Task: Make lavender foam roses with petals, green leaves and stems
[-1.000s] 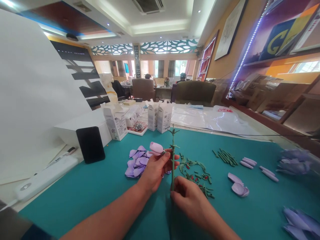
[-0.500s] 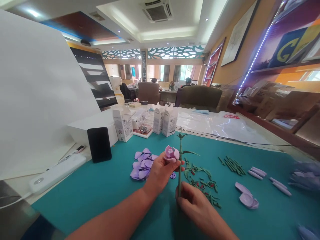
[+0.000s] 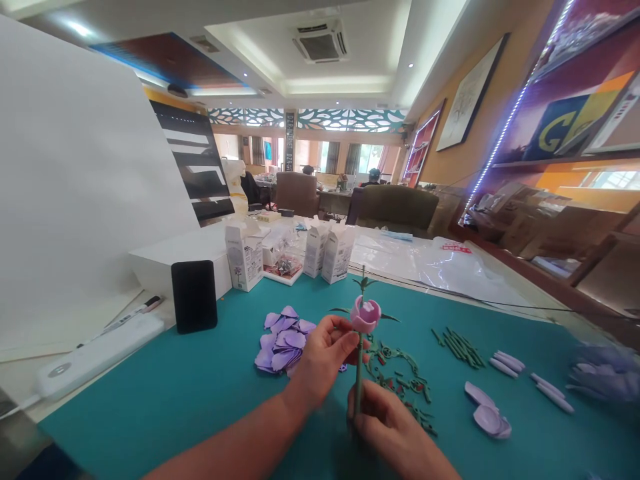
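Note:
My right hand (image 3: 383,417) is closed round the lower part of a green stem (image 3: 359,373), which stands upright with leaves near its top. My left hand (image 3: 327,350) has its fingers closed at the upper stem, just below a pink cup-shaped flower (image 3: 365,315). The flower is in front of the stem; whether it is joined to it cannot be made out. Purple petals (image 3: 285,343) are piled left of my left hand. Small green parts (image 3: 415,385) lie scattered beyond my right hand.
Green sticks (image 3: 460,347), lilac tubes (image 3: 507,364) and lilac curved petals (image 3: 487,417) lie on the teal mat (image 3: 215,400) at the right. White boxes (image 3: 245,257) and a black upright panel (image 3: 195,297) stand behind. A white power bank-like device (image 3: 100,350) is at the left.
The pink flower has moved right, from beside the stem to in front of it, and turned more upright. My left hand's fingers are now at the stem below it. The camera view has tilted up slightly.

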The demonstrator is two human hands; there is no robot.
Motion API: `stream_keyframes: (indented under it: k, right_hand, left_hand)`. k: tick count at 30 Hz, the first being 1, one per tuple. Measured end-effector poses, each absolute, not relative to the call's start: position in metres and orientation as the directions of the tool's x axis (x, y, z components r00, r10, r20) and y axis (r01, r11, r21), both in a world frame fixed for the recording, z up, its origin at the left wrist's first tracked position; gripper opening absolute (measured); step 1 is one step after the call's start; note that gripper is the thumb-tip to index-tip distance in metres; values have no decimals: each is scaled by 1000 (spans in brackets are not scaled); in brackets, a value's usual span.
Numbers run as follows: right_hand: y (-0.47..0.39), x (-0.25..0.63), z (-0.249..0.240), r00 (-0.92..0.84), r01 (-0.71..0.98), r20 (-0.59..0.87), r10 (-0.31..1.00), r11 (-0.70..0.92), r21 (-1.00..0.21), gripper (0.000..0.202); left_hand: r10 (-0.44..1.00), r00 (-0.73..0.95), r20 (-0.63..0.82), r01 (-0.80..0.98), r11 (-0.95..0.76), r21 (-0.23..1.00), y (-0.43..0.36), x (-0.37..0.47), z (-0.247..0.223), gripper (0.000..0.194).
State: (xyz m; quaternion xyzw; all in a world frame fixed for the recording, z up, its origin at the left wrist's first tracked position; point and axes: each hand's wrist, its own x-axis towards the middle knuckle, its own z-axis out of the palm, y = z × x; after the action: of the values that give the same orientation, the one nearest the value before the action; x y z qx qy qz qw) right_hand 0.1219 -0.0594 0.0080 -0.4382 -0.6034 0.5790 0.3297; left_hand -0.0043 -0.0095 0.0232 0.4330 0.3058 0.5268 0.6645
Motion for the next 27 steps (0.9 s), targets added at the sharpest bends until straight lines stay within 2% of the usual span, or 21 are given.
stream_keyframes:
  k: [3, 7, 11, 17, 27]
  right_hand:
    - [-61, 123, 13, -433, 116, -167, 886, -128, -985, 11]
    - [-63, 128, 10, -466, 98, -178, 867, -149, -984, 9]
    - [-64, 131, 6, -460, 173, -159, 874, -87, -981, 10]
    - [-62, 133, 2, -403, 308, -147, 903, -17, -951, 22]
    - [-61, 132, -4, -435, 271, -116, 893, 7, -962, 23]
  left_hand:
    - [944, 328, 21, -368, 108, 924, -9, -6, 22, 39]
    - [926, 376, 22, -315, 105, 943, -6, -8, 20, 34]
    - [944, 329, -1, -353, 124, 927, -2, -7, 18, 32]
    - [951, 310, 0, -373, 121, 920, 3, -7, 14, 35]
    - [939, 343, -9, -333, 130, 934, 3, -7, 10, 34]
